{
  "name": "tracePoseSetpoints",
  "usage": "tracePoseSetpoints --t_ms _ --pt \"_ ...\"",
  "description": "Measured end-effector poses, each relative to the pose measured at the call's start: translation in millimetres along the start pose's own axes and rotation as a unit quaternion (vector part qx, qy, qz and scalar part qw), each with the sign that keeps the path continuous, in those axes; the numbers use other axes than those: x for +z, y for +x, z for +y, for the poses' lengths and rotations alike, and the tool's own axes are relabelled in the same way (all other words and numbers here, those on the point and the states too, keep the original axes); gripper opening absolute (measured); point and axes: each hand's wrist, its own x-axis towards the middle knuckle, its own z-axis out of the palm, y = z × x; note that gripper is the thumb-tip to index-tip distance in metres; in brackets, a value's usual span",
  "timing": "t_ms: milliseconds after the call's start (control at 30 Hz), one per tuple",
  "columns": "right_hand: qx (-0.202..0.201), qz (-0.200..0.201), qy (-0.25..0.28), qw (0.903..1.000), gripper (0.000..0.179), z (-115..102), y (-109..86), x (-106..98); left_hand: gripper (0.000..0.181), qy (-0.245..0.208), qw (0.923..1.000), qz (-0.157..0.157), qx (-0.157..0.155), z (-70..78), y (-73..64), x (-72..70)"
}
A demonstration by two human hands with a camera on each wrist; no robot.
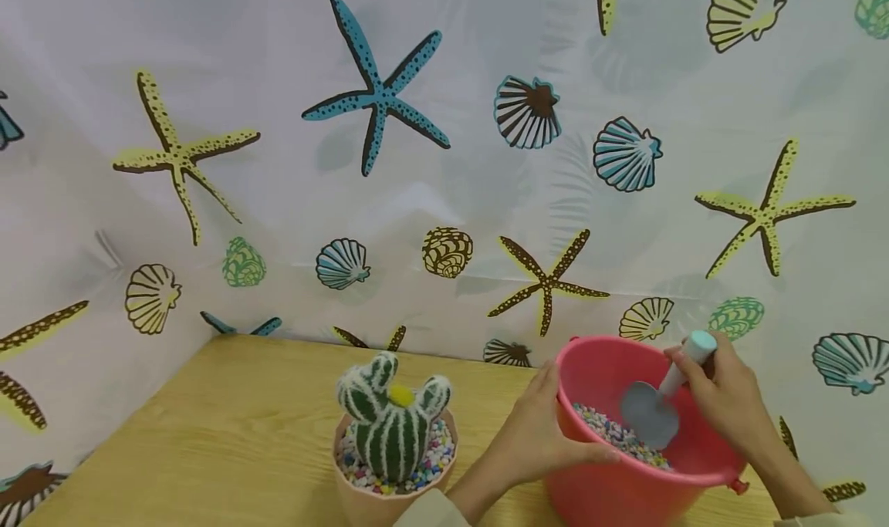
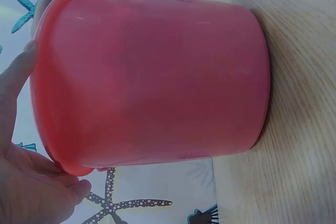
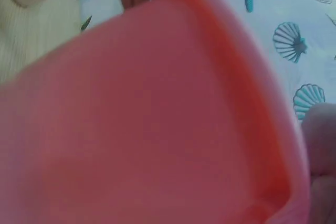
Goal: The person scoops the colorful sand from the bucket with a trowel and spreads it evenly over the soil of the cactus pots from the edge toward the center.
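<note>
A pink bucket [image 1: 625,492] stands at the right of the table, with small multicoloured pebbles [image 1: 614,432] inside. My left hand [image 1: 529,440] grips its rim from the left, thumb along the near side; the left wrist view shows this hand [image 2: 31,182] at the bucket's rim too. Inside the bucket, a small shovel with a grey blade [image 1: 650,417] and white handle tilts down over the pebbles. My right hand [image 1: 729,394] holds that handle near its pale blue end. In the right wrist view the bucket wall [image 3: 142,108] hides the shovel.
Left of the bucket stands a peach pot [image 1: 375,504] holding a knitted cactus [image 1: 392,430] among coloured pebbles. The wooden table [image 1: 229,434] ends at a white cloth [image 1: 430,195] printed with starfish and shells, close behind the bucket.
</note>
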Motion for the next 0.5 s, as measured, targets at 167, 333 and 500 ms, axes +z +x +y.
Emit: tracePoseSetpoints --t_ms 167,333,500 --pt "-0.039 -0.029 -0.080 0.9956 0.026 8 -1.9 1 0.119 0.009 1.0000 0.000 0.001 2.2 1.4 0.5" --pt "-0.030 -0.036 -0.060 0.9971 0.028 -9 -3.6 10 0.117 0.007 0.9999 -0.003 -0.014 2.8 1.5 -0.3" --pt "0.026 -0.006 0.032 0.9991 0.030 -21 -3.2 14 0.116 0.002 0.9998 -0.003 -0.019 2.9 -0.1 0.7"
